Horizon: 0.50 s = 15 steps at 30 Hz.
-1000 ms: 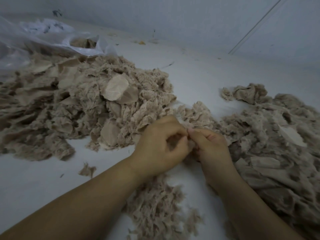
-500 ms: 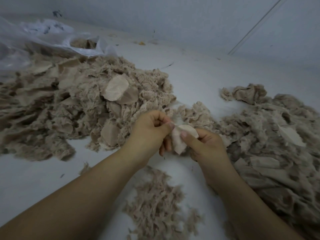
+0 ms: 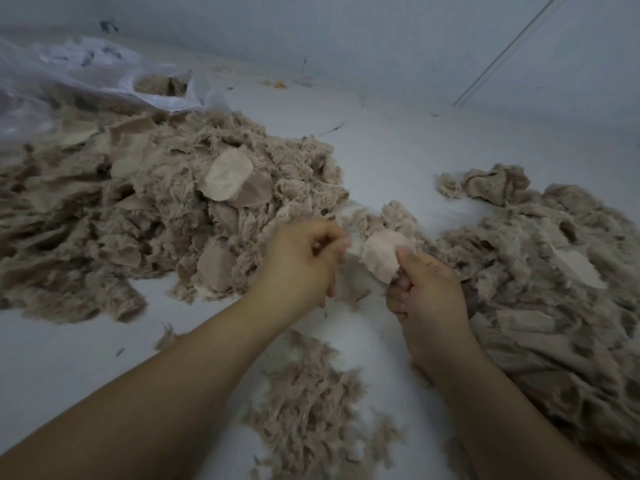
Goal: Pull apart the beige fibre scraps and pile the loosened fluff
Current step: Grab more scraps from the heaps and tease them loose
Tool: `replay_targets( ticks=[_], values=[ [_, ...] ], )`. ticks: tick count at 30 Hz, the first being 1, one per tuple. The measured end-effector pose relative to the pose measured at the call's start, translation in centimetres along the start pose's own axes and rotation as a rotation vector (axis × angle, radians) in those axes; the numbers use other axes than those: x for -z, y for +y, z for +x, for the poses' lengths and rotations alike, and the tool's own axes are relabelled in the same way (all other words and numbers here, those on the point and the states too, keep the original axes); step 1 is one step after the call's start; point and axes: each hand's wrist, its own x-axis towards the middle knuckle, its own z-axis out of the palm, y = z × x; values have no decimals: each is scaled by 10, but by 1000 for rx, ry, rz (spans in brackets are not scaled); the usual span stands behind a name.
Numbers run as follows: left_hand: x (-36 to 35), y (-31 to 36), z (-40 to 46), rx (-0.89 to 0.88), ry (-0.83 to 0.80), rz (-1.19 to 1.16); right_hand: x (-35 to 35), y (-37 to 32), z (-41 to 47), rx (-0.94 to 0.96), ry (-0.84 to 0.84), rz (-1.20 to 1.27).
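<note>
Beige fibre covers most of the white bench (image 3: 398,157). I see the right hand (image 3: 427,292) pinching a pale oval scrap (image 3: 382,259) between thumb and curled fingers (image 3: 398,284), the thumb pressed flat on the scrap's lower right edge. The scrap stands nearly upright above the bench, between the two hands. The left hand (image 3: 299,263) is just beside it, fingers curled in toward the palm. Its fingertips are blurred; I cannot tell for certain whether they hold a tuft, though thin fibre seems to span the gap between that hand and the scrap.

Below the hands, near the bottom edge, lies a small loose pile of fluff (image 3: 311,407), apart from the larger heaps. To the left is a large heap (image 3: 145,216) of mixed fluff and flat scraps, with one pale oval piece (image 3: 228,178) lying on its top. To the right is a second heap (image 3: 554,289), touching the right forearm along its inner side. A small clump (image 3: 388,220) sits just behind the held scrap.

At the far left, a clear plastic bag (image 3: 86,81) lies crumpled behind the left heap, with some beige fibre visible in its mouth. A grey wall (image 3: 381,39) rises behind the bench.
</note>
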Motion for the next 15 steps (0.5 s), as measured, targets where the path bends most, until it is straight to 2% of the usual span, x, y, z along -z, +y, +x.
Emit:
replay_targets(
  ticks=[2,3,8,9,10,13,15],
  values=[
    [-4,1,-3,-194,-267,405,1,2,0,15,3,-30],
    [-6,3,-6,-220,-393,483,1,2,0,23,-2,-39],
    [14,17,-10,61,-752,249,0,0,-1,-1,11,-6],
    [16,19,-11,102,-746,230,0,-1,-1,6,10,-19],
    [16,20,-10,135,-673,201,-1,-1,-2,13,9,-36],
    [5,15,-5,214,-302,21,-3,-3,-6,29,-24,-58],
    [0,14,-4,277,-233,-141,-4,-5,-10,38,-82,-91]
  ],
)
